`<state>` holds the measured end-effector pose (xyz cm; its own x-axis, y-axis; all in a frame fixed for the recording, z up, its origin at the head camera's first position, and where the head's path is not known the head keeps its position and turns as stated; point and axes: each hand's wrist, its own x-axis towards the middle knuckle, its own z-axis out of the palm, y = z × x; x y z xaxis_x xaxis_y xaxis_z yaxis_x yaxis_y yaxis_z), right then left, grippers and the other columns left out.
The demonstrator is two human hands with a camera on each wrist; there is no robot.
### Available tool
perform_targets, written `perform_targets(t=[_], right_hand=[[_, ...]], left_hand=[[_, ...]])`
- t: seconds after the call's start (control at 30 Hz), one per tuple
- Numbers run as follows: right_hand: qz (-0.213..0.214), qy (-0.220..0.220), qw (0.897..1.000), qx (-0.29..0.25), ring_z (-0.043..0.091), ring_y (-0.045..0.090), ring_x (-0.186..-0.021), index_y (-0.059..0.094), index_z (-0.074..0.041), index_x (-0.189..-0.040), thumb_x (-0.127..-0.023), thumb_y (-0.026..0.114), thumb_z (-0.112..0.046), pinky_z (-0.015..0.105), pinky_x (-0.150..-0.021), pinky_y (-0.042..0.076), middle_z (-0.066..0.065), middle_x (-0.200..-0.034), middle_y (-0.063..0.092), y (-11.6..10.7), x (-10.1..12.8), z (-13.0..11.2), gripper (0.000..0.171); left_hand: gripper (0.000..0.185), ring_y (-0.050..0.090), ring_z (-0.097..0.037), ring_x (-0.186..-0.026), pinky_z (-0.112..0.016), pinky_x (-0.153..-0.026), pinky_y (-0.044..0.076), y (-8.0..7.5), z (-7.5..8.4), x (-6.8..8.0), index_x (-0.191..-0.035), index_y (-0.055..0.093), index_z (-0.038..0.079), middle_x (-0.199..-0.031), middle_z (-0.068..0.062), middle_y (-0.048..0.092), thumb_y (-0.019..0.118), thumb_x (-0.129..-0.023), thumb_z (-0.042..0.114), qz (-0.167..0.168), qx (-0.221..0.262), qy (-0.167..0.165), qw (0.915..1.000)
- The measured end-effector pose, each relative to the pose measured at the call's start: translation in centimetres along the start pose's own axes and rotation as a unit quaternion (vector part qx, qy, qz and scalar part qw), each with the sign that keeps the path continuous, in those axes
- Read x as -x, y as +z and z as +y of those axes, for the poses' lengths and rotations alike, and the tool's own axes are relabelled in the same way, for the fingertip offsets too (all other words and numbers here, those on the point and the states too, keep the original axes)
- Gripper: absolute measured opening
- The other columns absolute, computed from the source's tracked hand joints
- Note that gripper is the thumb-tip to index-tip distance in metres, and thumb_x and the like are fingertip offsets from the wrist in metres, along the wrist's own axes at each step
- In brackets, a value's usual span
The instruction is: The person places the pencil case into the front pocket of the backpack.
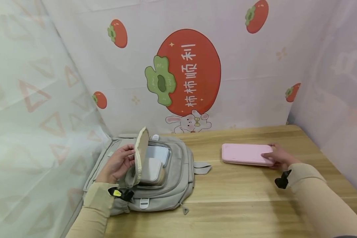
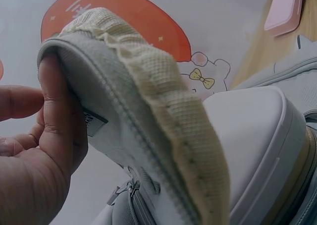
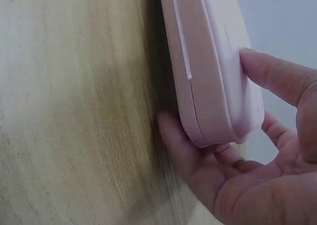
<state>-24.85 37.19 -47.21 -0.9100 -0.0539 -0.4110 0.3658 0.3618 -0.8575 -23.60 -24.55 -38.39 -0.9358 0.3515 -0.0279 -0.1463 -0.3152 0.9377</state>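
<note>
A grey backpack (image 1: 166, 185) lies flat on the wooden table (image 1: 244, 201), its front pocket unzipped. My left hand (image 1: 119, 162) holds the pocket flap (image 1: 141, 150) upright; in the left wrist view the fingers (image 2: 54, 111) curl round the flap's (image 2: 148, 101) trimmed edge. Two pale boxes (image 1: 154, 163) sit inside the pocket, one (image 2: 257, 136) seen close up. A flat pink case (image 1: 245, 154) lies to the right. My right hand (image 1: 278, 157) grips its right end, thumb on top and fingers (image 3: 183, 150) under the case (image 3: 208, 71).
Printed cloth walls with a persimmon picture (image 1: 187, 71) close in the table at the back and both sides. Bare wood lies between the backpack and the pink case and along the front edge.
</note>
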Motion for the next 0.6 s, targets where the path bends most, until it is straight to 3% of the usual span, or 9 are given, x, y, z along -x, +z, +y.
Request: perform_targets(t=[0.13,0.23,0.4,0.6], right_hand=[[-0.026,-0.002,0.997,-0.069,0.020,0.062,-0.080,-0.009,0.006,-0.155,-0.107,0.048,-0.005,0.044,-0.077,0.061,0.041,-0.127,0.024,-0.9,0.0,1.0,0.076],[-0.042,0.000,0.996,-0.078,0.019,0.063,-0.086,-0.010,0.006,-0.155,-0.108,0.043,-0.004,0.044,-0.080,0.060,0.041,-0.131,0.025,-1.6,0.0,1.6,0.072],[-0.041,0.004,0.997,-0.068,0.017,0.062,-0.090,-0.003,0.005,-0.156,-0.108,0.046,-0.010,0.040,-0.081,0.059,0.033,-0.128,0.037,-2.4,0.4,2.3,0.069],[-0.043,0.000,0.994,-0.097,0.015,0.063,-0.089,0.004,0.003,-0.156,-0.109,0.050,-0.014,0.038,-0.080,0.059,0.014,-0.109,0.053,-2.5,1.0,2.5,0.068]], left_hand=[[0.029,0.068,-0.011,-0.086,-0.023,-0.071,0.055,0.0,-0.1,0.0,-0.102,0.062,0.007,-0.099,-0.006,0.065,0.037,-0.108,-0.007,0.003,-0.006,0.002,1.0000],[0.029,0.068,-0.011,-0.086,-0.023,-0.071,0.056,-0.1,-0.1,0.0,-0.103,0.062,0.007,-0.099,-0.006,0.066,0.037,-0.108,-0.006,0.001,-0.007,0.003,1.0000],[0.027,0.068,-0.012,-0.087,-0.024,-0.071,0.056,-0.2,0.0,-0.1,-0.103,0.062,0.006,-0.099,-0.006,0.066,0.038,-0.108,-0.006,0.004,-0.006,0.001,1.0000],[0.028,0.069,-0.012,-0.087,-0.024,-0.072,0.056,-0.1,0.1,-0.1,-0.102,0.062,0.005,-0.099,-0.007,0.067,0.038,-0.108,-0.006,0.001,0.001,-0.002,1.0000]])
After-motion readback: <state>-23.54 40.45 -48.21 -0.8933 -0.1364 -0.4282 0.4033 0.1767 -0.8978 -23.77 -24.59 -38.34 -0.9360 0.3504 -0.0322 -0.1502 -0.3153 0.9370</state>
